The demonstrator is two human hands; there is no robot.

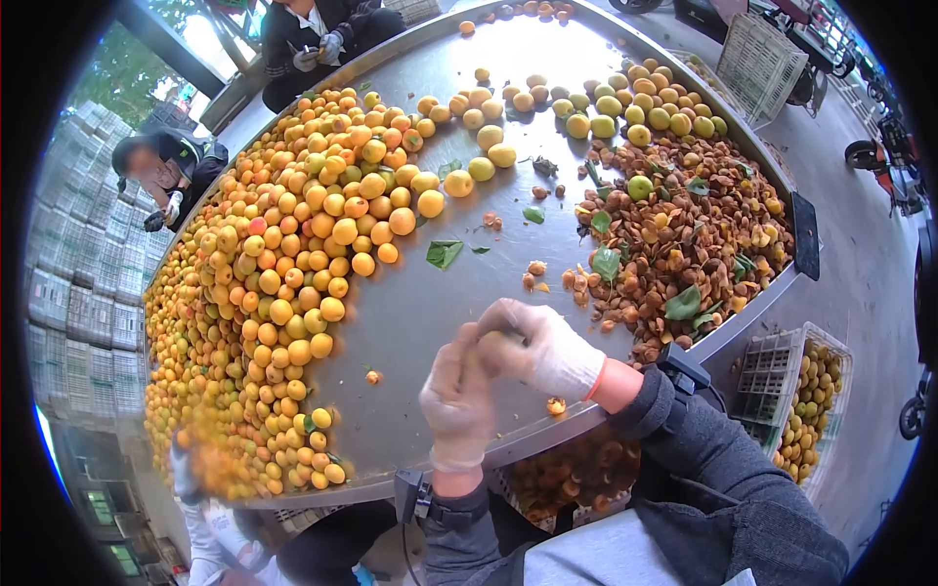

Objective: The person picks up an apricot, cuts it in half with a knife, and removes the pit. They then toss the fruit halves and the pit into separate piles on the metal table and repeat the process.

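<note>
My left hand (453, 398) and my right hand (543, 354), both in white gloves, meet above the near edge of the metal table (391, 410). The fingers of both are curled and pressed against each other; whatever lies between them is hidden. A large heap of apricots (293, 254) spreads over the left side. To the right of my hands lies a pile of brown pits and fruit scraps (684, 234) mixed with green leaves. One torn piece of fruit (556, 405) rests on the table edge below my right hand.
Greener apricots (674, 103) lie at the back right. A white crate of fruit (826, 391) stands right of the table; more brown scraps (576, 479) sit below its edge. Gloved co-workers (318, 44) are at the far and left sides. Fruit blurs at the lower left.
</note>
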